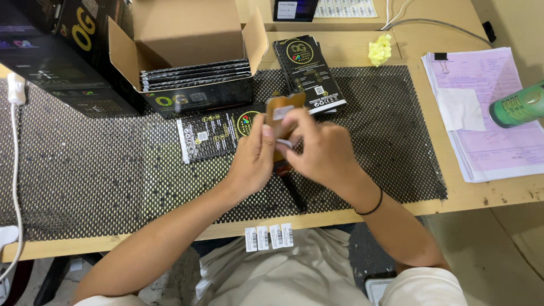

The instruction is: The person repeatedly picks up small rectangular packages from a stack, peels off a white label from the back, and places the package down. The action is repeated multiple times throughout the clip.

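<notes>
Both hands meet over the middle of a black mesh mat (pixel 85 170) spread on the wooden worktop (pixel 481 195). The left hand (pixel 253 156) is curled, its thumb and fingers closed on the side of a small brown card-like piece (pixel 281 110) that stands upright between the two hands. The right hand (pixel 320 150), with a black band at the wrist, closes its fingertips on the same piece from the other side, at a white sticker on its face. Just beyond the left hand a black printed pouch (pixel 212 135) lies flat on the mat, and beyond the right hand sits a small stack of like pouches (pixel 309 71). Farther off past the left hand an open cardboard box (pixel 190 54) holds more pouches on edge. A dark slim object (pixel 292 192) lies on the mat under the hands; what it is cannot be told. Well off to the right hand's side lie pink papers (pixel 487 113) and a green can (pixel 518 105). White barcode labels (pixel 269 237) stick to the worktop's near edge.
</notes>
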